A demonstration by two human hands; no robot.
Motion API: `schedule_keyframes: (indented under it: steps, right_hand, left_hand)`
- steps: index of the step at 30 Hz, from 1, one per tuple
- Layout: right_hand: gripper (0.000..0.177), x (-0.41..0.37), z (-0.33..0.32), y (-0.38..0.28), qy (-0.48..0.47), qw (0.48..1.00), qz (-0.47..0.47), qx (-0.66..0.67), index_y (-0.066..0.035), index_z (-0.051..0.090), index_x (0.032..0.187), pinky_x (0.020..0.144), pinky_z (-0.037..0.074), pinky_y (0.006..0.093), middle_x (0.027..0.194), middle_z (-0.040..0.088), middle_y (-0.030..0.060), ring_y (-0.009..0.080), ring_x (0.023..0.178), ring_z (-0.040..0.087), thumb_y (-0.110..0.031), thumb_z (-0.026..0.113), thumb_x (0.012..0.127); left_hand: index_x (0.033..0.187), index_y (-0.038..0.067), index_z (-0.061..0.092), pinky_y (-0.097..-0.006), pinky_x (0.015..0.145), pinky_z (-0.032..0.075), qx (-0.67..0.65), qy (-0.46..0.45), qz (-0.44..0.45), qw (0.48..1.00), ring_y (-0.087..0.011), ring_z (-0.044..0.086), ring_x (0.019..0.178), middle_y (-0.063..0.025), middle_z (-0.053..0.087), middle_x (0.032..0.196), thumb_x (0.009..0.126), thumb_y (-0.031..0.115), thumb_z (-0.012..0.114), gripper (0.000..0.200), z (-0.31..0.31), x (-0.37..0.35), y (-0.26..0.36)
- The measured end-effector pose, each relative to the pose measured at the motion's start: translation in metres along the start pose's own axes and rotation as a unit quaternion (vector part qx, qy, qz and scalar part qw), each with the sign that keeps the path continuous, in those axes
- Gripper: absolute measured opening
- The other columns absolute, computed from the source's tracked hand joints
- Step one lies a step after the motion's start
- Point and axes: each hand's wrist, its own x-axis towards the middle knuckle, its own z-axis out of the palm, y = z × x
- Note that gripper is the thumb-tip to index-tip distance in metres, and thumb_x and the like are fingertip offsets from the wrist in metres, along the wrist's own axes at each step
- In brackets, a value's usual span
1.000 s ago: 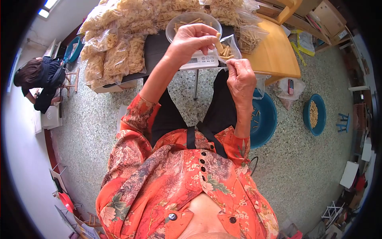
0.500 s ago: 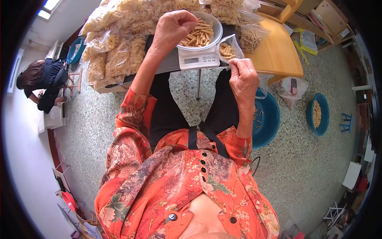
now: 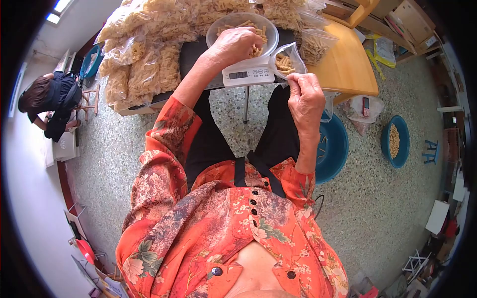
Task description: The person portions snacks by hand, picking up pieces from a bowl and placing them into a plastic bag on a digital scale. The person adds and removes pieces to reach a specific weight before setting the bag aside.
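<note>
A translucent plastic bowl (image 3: pixel 272 36) of short tan sticks (image 3: pixel 241 25) rests on a white digital scale (image 3: pixel 249 76). Over the bowl is my left hand (image 3: pixel 233 47), its fingers curled down and pressed together among the sticks; whatever they pinch is hidden. My right hand (image 3: pixel 306 97) pinches the edge of a small clear bag (image 3: pixel 294 55), which has some of the same sticks in it and sits just right of the scale and bowl.
Filled clear bags (image 3: pixel 154 62) are piled on the table's left and back. On the right stand a wooden chair (image 3: pixel 345 64) and a filled bag of sticks (image 3: pixel 315 45). Blue basins (image 3: pixel 335 149) are on the floor. A person in dark clothes (image 3: pixel 64 97) sits far left.
My left hand has moved right, from the bowl's left side to over the sticks inside it. My right hand still holds the small bag in nearly the same place.
</note>
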Motion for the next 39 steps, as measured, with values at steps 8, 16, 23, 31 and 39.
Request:
schedule_keyframes:
  steps: [8,16,23,31,39]
  right_hand:
    - [0.006,0.001,0.001,-0.001,-0.007,1.000,0.009,0.002,-0.004,0.071,0.095,0.072,0.054,0.0381,0.090,0.066,0.0111,0.0304,0.081,0.068,-0.005,0.072,0.089]
    - [0.007,0.001,0.002,0.001,-0.007,1.000,0.003,-0.006,-0.008,0.071,0.094,0.070,0.056,0.0410,0.093,0.065,0.0078,0.0316,0.082,0.069,-0.009,0.072,0.088]
    - [0.006,-0.001,0.005,0.003,-0.008,1.000,-0.002,-0.002,-0.009,0.071,0.094,0.070,0.056,0.0412,0.093,0.065,0.0079,0.0318,0.082,0.069,-0.009,0.072,0.088]
    - [0.005,-0.001,0.006,0.002,-0.008,1.000,-0.005,0.002,-0.009,0.070,0.093,0.070,0.055,0.0419,0.093,0.065,0.0081,0.0323,0.082,0.068,-0.010,0.072,0.088]
    - [0.005,-0.001,0.005,0.003,-0.001,1.000,-0.014,0.002,-0.008,0.070,0.093,0.069,0.055,0.0425,0.093,0.065,0.0094,0.0332,0.082,0.068,-0.010,0.071,0.089]
  left_hand:
    - [0.093,0.010,0.073,-0.0453,0.083,0.054,0.016,-0.060,0.025,0.998,-0.0313,0.066,0.098,-0.0081,0.067,0.098,0.081,0.009,0.071,0.011,-0.004,0.006,-0.003]
    - [0.096,0.007,0.073,-0.0428,0.083,0.054,-0.031,-0.001,0.039,0.999,-0.0324,0.067,0.094,-0.0094,0.069,0.097,0.085,0.010,0.069,0.012,0.003,0.007,-0.012]
    - [0.103,0.003,0.073,-0.0324,0.073,0.056,-0.197,0.140,-0.025,0.970,-0.0173,0.069,0.079,-0.0063,0.072,0.090,0.091,0.008,0.070,0.014,-0.001,0.003,-0.018]
    - [0.109,-0.005,0.068,-0.0204,0.058,0.055,-0.779,0.102,-0.265,0.559,-0.0124,0.068,0.075,-0.0124,0.073,0.093,0.097,0.010,0.068,0.020,-0.023,-0.004,-0.019]
    - [0.109,-0.002,0.072,-0.0187,0.058,0.052,-0.673,0.044,-0.189,0.714,-0.0074,0.066,0.072,-0.0064,0.073,0.089,0.096,0.013,0.071,0.020,-0.033,-0.005,0.035]
